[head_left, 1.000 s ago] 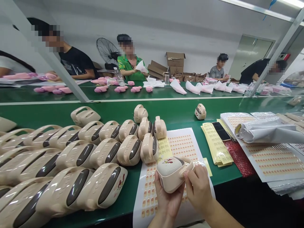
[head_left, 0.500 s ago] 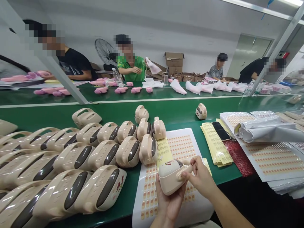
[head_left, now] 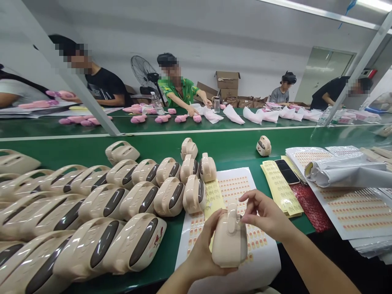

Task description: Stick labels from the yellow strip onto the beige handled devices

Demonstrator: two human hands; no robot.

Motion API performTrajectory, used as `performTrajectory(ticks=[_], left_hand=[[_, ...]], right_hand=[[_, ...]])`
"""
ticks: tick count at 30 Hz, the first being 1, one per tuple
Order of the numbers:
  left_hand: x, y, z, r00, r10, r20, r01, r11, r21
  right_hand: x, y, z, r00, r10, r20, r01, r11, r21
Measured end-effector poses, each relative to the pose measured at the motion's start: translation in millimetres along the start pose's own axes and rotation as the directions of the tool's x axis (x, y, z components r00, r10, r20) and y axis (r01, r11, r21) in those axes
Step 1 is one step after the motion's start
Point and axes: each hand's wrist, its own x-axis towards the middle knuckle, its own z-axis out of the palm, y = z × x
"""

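My left hand [head_left: 203, 249] is wrapped round a beige plastic unit with a loop handle [head_left: 228, 241], holding it above the sticker sheet. One side of the unit faces me, its handle upward. At its upper right, my right hand [head_left: 263, 214] has thumb and forefinger apart, the fingertips close to the handle; whether they touch it I cannot tell. Beneath lies a white sheet of small orange-and-yellow stickers [head_left: 234, 183], partly covered by a yellow sticker strip [head_left: 213, 195]. Rows of similar beige units with dark panels [head_left: 134, 243] stand to the left.
Right of the sheet lie yellow sticker strips [head_left: 280, 188], a phone [head_left: 287, 171] and red bubble wrap [head_left: 310, 206]. More sticker sheets [head_left: 352, 208] are stacked far right. A lone unit [head_left: 263, 146] stands on the green belt [head_left: 226, 141]. Co-workers sit across, one handling pink items [head_left: 197, 118].
The unit has turned so its side faces me, and its printed front is now out of sight. My right hand has let go of the handle. The view has shifted slightly left.
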Motion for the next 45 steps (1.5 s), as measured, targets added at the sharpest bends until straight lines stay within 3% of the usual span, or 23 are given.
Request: performTrajectory(ticks=[2,6,12,17,19,22,23,25,27,29,32,35,38,40,43,45], left_hand=[[3,5,-5.3,0.993,0.071,0.09,-0.082,0.987,0.135],[11,14,-8.1,0.971,0.173,0.165,-0.205,0.957,0.206],[13,17,-7.9,0.959,0.206,0.195,-0.241,0.954,0.176],[11,16,-7.7,0.964,0.19,0.185,-0.22,0.962,0.16],[9,13,-8.3,0.966,0.179,0.187,-0.213,0.96,0.18],[7,9,-9.0,0.971,0.145,0.189,-0.186,0.959,0.216],[6,8,-9.1,0.973,0.133,0.188,-0.174,0.959,0.222],[6,7,-9.2,0.976,0.12,0.184,-0.161,0.961,0.226],[5,6,-9.2,0.975,0.126,0.185,-0.166,0.96,0.223],[4,4,-9.0,0.971,0.139,0.194,-0.182,0.956,0.23],[3,1,-7.4,0.967,0.171,0.192,-0.216,0.944,0.25],[2,-4,-3.7,0.961,0.226,0.16,-0.256,0.944,0.207],[4,-8,-0.3,0.959,0.246,0.142,-0.26,0.961,0.096],[6,-9,0.8,0.968,0.208,0.138,-0.208,0.978,-0.009],[13,-11,2.9,0.991,0.067,0.119,-0.034,0.965,-0.26],[22,-14,6.4,0.994,-0.045,0.099,0.083,0.901,-0.425]], right_hand=[[2,-5,6,0.998,0.01,0.056,-0.006,0.997,-0.076],[1,-8,10,0.992,0.024,0.12,0.001,0.979,-0.205],[-2,-17,5,0.983,0.01,0.182,0.063,0.918,-0.392],[-4,-23,8,0.975,-0.05,0.218,0.167,0.812,-0.559],[-8,-18,12,0.954,-0.188,0.234,0.297,0.706,-0.643],[-19,-5,19,0.822,-0.447,0.353,0.53,0.374,-0.761],[-23,0,20,0.783,-0.492,0.379,0.549,0.263,-0.793],[-27,7,21,0.779,-0.52,0.349,0.487,0.152,-0.86],[-26,11,19,0.823,-0.507,0.255,0.404,0.208,-0.891],[-22,13,17,0.88,-0.438,0.184,0.365,0.376,-0.851],[-13,17,18,0.951,-0.27,0.149,0.3,0.699,-0.649],[-5,23,22,0.973,-0.191,0.129,0.227,0.891,-0.394],[8,32,21,0.986,-0.166,0.033,0.169,0.957,-0.235],[20,43,15,0.993,-0.11,0.039,0.114,0.986,-0.122],[38,63,3,0.987,0.009,0.158,-0.024,0.995,0.092],[49,71,-7,0.989,0.067,0.133,-0.092,0.978,0.187]])
